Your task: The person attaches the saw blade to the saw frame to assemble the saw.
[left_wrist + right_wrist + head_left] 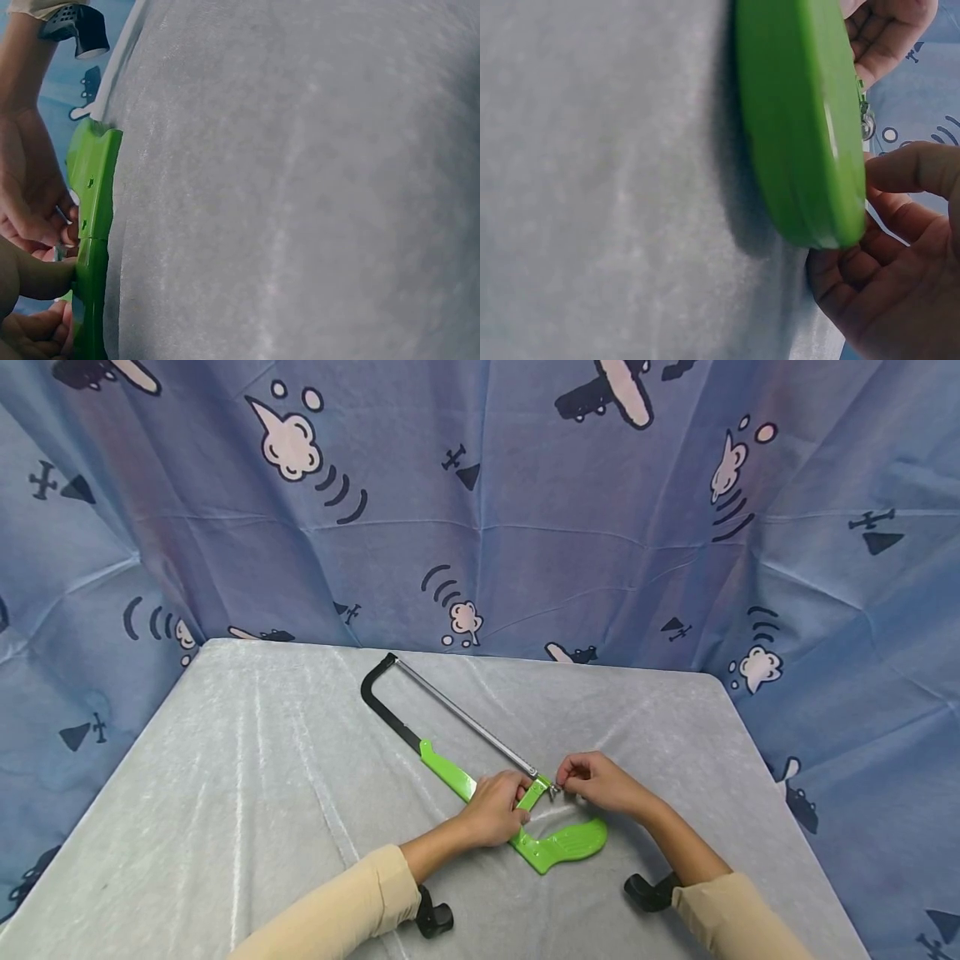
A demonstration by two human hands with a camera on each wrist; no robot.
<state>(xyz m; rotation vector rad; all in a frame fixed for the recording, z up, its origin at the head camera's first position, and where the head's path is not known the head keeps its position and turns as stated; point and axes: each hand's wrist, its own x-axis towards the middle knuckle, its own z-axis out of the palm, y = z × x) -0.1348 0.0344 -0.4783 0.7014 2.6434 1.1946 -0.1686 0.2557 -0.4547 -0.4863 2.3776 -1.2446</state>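
Note:
A hacksaw point(442, 772) with a bright green handle, a black curved front frame and a straight silver blade bar point(468, 718) lies slantwise on the table. My left hand point(491, 810) grips the green frame, thumb and fingers about the strut near the bar's rear end. At that end sits a small metal wing nut point(553, 792), also showing past the handle point(802, 127) in the right wrist view. With bent thumb and fingers, my right hand point(600, 781) pinches at the wing nut; the handle partly hides these fingertips in the right wrist view.
A pale grey cloth covers the table point(187, 793). Behind it hangs a blue patterned curtain point(480, 510). Black wrist cameras sit by the left sleeve point(360, 893) and the right sleeve point(731, 910).

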